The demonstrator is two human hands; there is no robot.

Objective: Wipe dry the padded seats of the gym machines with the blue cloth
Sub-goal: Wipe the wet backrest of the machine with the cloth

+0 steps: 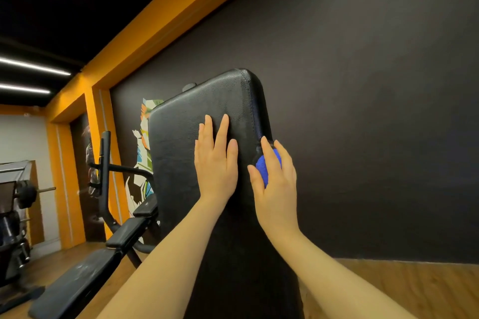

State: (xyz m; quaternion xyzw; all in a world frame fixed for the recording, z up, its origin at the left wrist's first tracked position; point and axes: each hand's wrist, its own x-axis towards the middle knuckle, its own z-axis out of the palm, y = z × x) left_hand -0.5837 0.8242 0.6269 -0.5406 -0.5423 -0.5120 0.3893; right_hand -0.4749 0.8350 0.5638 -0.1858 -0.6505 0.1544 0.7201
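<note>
Dark-walled gym: blue cloth point(265, 168) under right fingers point(269, 153).

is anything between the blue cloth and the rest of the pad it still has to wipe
Yes. The left hand lies flat on the face of the black padded backrest, just left of the blue cloth that the right hand presses against the pad's right edge. A leftward wipe would meet it; upward, nothing visible blocks.
</note>
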